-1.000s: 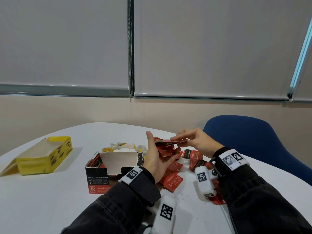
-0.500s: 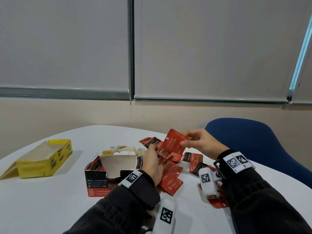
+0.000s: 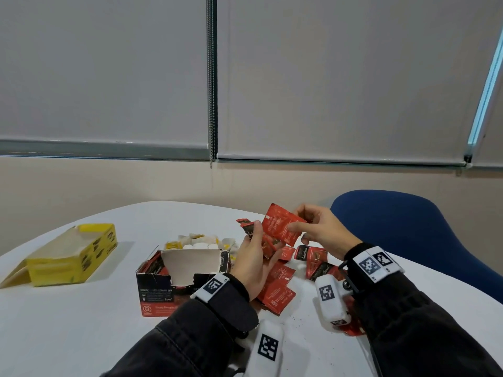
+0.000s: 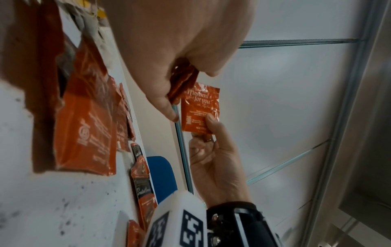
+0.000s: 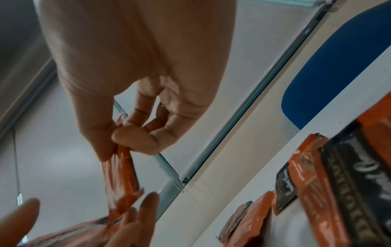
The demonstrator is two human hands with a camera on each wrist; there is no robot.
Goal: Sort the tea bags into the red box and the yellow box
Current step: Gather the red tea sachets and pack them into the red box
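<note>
While both hands' fingers pinch red sachets [image 3: 283, 227], white table [image 3: 81, 322], perhaps crumb-speckled; blinds [image 3: 326, 77] behind.

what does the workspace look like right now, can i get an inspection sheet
surface: white table, dark specks near the front edge
job's things: red box torn open, white and yellow bags behind it; yellow box open at far left; loose red bags lying between the hands
clutter: nothing seen
grippers: left hand grips a stack of red bags; right hand pinches one red bag raised beside that stack
cables: nothing seen
surroundings: blue chair at right, closed blinds on the wall behind
</note>
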